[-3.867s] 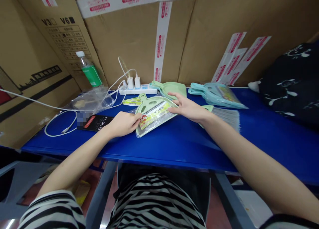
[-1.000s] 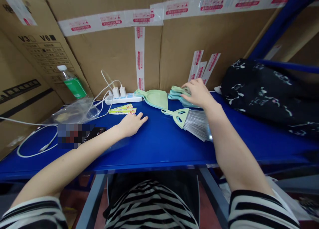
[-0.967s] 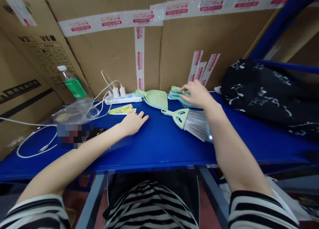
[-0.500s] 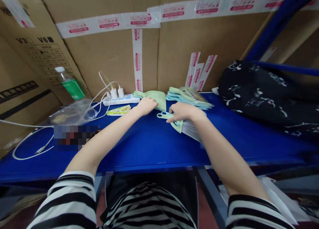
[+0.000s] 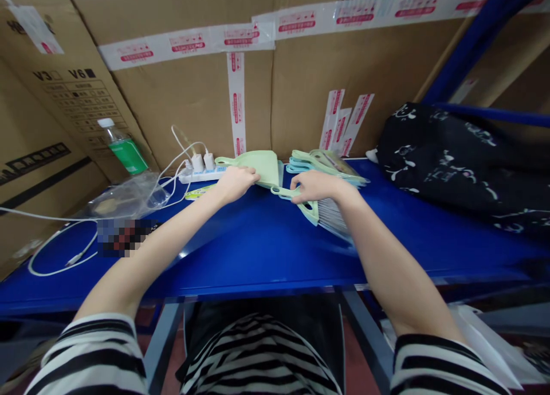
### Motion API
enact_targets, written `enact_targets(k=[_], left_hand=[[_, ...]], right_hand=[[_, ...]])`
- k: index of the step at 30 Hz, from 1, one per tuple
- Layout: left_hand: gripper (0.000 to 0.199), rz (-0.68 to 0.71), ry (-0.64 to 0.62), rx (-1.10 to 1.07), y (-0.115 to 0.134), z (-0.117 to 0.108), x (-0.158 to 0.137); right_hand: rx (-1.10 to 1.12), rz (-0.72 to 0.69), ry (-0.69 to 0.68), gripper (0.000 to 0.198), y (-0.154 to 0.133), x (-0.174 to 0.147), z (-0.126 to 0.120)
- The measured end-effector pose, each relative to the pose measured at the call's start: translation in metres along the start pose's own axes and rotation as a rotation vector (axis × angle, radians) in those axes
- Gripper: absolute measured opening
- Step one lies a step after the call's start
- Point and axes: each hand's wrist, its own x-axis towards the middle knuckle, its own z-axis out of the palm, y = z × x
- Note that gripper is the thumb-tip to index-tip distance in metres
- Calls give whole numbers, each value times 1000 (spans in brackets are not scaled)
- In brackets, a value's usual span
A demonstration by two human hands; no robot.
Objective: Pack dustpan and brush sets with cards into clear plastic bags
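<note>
A light green dustpan (image 5: 264, 164) lies at the back of the blue table, with a bluish edge showing behind its right side. My left hand (image 5: 238, 183) is closed on its near left edge, the fingertips curled over the rim. Just to the right, my right hand (image 5: 317, 187) grips a small hand brush (image 5: 310, 212) by its green handle, thumb and fingers around it. The brush's looped handle end points left and its grey bristles point right toward me, partly under my forearm. Behind my right hand rests a stack of green and blue dustpans (image 5: 320, 160), some in clear plastic.
A white power strip (image 5: 189, 176) with chargers and cables sits at the back left. Near it are a green-labelled bottle (image 5: 128, 153), a clear plastic bag (image 5: 129, 197) and a yellow-green packet (image 5: 198, 192). A black patterned bag (image 5: 451, 160) lies right. Cardboard (image 5: 322, 68) walls the back.
My left hand and the dustpan have shifted left, and the dustpan now partly covers the power strip's end. The brush has moved slightly to the right in my right hand.
</note>
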Motion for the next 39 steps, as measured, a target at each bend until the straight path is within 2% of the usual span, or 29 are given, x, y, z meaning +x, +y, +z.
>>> enact_targets(k=[5,9,12,15,19,24,27,31,34,36,39], left_hand=[[27,70,125,21,-6,-6,-46],[26,194,114,80,2,-7,-79],[25,303,96,52,14,-7,-96],[27,363,107,13,27,-7,-105],[29,461,222,-36,44,-7,-108],[28,453,346,-89,54,-3,-107],[30,351,352,-179,46,-4,-108],[37,-84,266,-185,19,-10,-111],[42,-362,67,-214,-1,-9,-111],[44,-458,-50,-315,-7,-5,-111],[45,-492,-119,-521,-5,0,-110]], right_hand=[[64,-62,119,35,7,3,0],[119,-109,242,41,-2,3,2],[123,-214,293,40,-17,4,10],[79,-330,327,38,-34,6,20],[59,-407,344,42,-50,5,31],[131,-475,299,34,-70,4,45],[241,-454,292,30,-79,6,50],[333,-524,217,35,-74,5,46],[253,-559,183,38,-60,4,40],[207,-614,121,39,-53,4,38],[200,-689,89,39,-52,6,42]])
